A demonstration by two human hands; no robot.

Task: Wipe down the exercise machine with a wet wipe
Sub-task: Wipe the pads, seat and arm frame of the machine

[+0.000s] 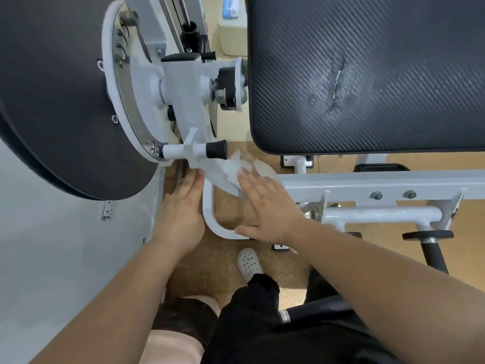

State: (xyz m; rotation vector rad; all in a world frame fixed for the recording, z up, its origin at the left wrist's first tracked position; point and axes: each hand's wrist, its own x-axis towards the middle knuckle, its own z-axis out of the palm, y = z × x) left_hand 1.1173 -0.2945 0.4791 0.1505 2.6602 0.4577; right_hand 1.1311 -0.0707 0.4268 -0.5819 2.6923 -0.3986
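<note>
Both hands flat — wet wipe point(232, 166) under fingertips point(243, 175) of the right hand point(267, 206), left hand point(181, 206) against the frame point(210, 215).

White machine frame point(367, 183), black woven-pattern seat pad point(367, 74), white wet wipe point(233, 168), tan speckled floor point(228, 206), white perforated clog point(249, 264)

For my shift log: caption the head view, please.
Right hand presses wet wipe on white curved plate; left hand touches its edge.
</note>
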